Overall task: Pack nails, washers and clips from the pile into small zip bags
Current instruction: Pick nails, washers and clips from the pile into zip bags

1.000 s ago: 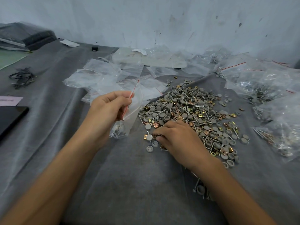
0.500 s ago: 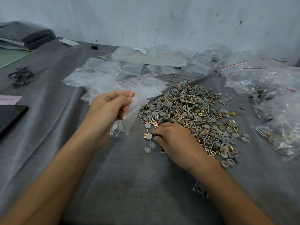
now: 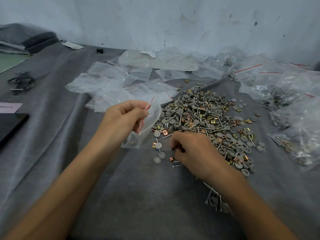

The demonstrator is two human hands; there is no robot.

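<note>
PACKING IN PROGRESS: A person's left hand (image 3: 124,116) pinches one bag (image 3: 151,118) by its red-lined mouth, holding it open just beside the pile (image 3: 204,116) on the grey-draped desk (image 3: 138,196), apparently so that pieces have only a short way to travel. A few pieces already lie in its bottom. The right hand (image 3: 192,149), fingers curled, pinches what looks like a clip (image 3: 178,148) at the pile's near edge. The pile's nails, washers and clips are too many to count; two washers (image 3: 157,159) lie apart in front. Empty bags (image 3: 107,84) overlap behind and filled bags (image 3: 285,90) heap at right, neither countable.
</note>
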